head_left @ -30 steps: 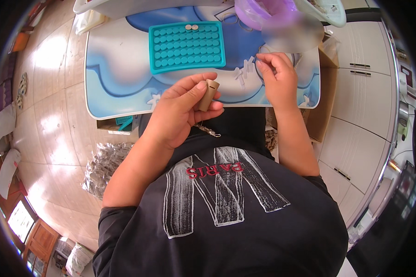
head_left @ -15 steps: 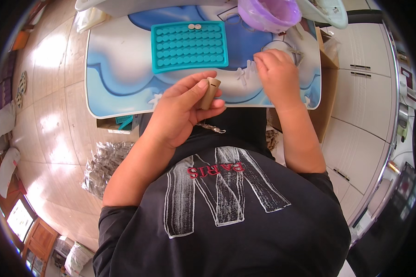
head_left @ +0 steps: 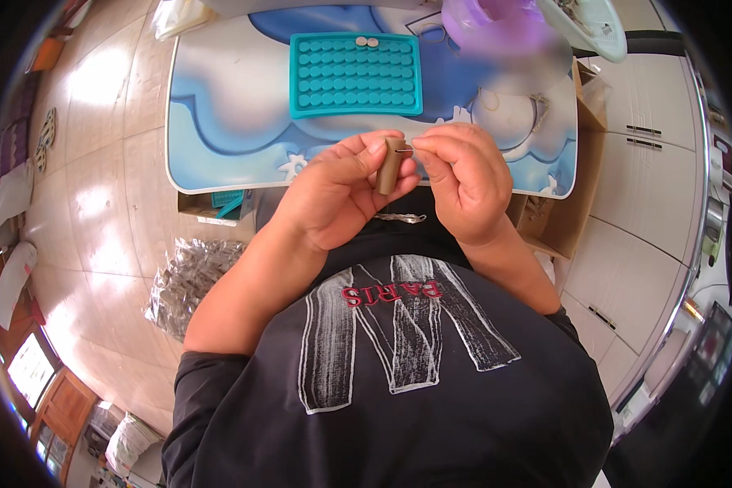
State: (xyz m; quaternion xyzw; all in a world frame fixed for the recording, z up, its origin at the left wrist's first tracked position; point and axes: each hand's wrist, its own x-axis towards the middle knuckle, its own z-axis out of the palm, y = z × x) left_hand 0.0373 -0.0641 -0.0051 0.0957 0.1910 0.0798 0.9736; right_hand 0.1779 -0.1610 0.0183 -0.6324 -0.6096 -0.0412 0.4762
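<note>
A small brown cylinder [head_left: 389, 169] with a dark slot near its top stands upright in my left hand [head_left: 337, 183], my thumb and fingers wrapped around it. Close beside it, my right hand [head_left: 468, 175] pinches a thin, pin-like piece [head_left: 405, 150], whose far end meets the cylinder at the slot. Whether the piece is inside the slot is too small to tell. Beyond my hands, a teal tray [head_left: 297, 110] with rows of round cups lies on the table, two small pale discs [head_left: 367, 41] at its far edge.
Several pale pieces [head_left: 457, 115] lie on the blue-and-white table [head_left: 244, 89] behind my right hand. A purple lined basin [head_left: 496, 28] and a white basket [head_left: 602, 37] stand far right. An open cardboard box [head_left: 581, 175] is beneath the table; a silvery bag [head_left: 191, 285] sits on the floor left.
My right hand has come from the pale pieces on the table to the cylinder, bringing the thin piece to its slot. My left hand still holds the cylinder.
</note>
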